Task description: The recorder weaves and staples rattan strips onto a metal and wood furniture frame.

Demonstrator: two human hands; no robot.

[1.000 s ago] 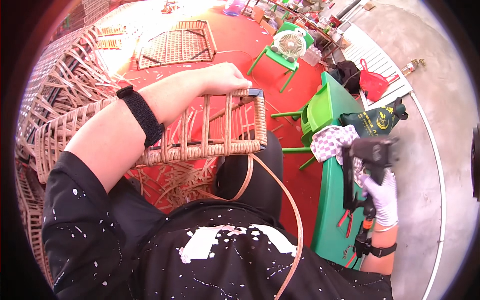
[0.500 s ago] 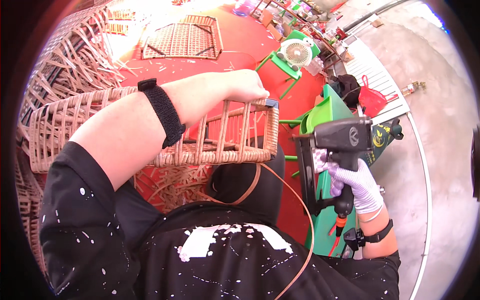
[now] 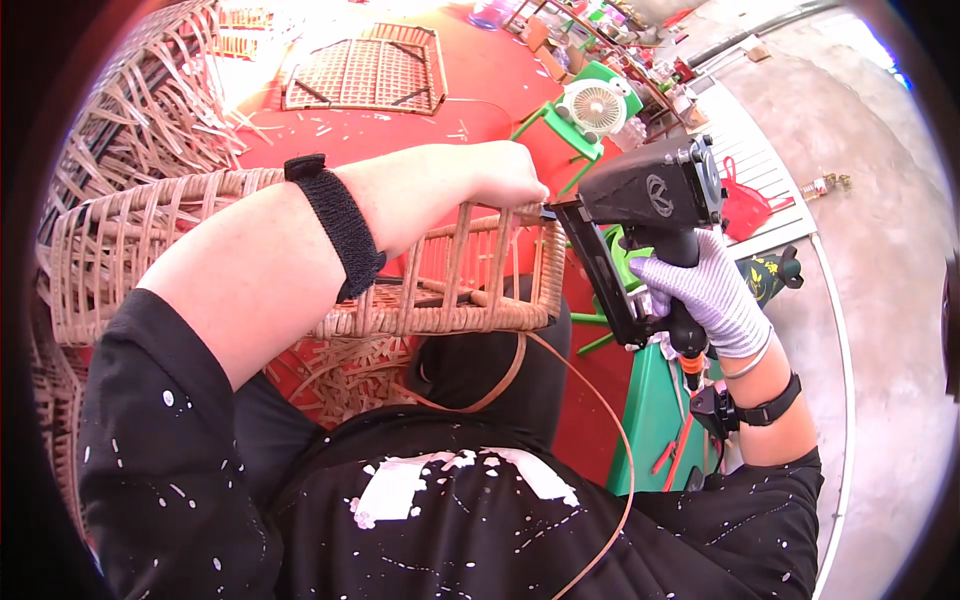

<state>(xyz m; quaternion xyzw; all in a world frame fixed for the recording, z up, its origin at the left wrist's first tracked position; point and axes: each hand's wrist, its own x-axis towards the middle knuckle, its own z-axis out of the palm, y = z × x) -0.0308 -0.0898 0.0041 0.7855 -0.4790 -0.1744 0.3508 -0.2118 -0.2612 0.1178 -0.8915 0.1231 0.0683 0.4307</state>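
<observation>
A wicker frame with woven strips lies across my lap, one end toward the right. My left hand is bare and closed at the frame's upper right corner; its fingertips are partly hidden. In my right hand, which wears a striped white glove, is a black pneumatic nail gun. The gun's nose sits at that same corner, close beside my left fingers; whether it touches the frame I cannot tell. A long loose rattan strip hangs from the frame and curves down past my body.
More wicker work with loose strips stands at the left. A woven panel lies on the red floor behind. At the right are a green chair with a white fan, a green table and a red bag. Strip scraps litter the floor.
My right hand has raised the nail gun and brought it left, so its nose is now at the frame's corner. My left hand has stayed there, shifting slightly right.
</observation>
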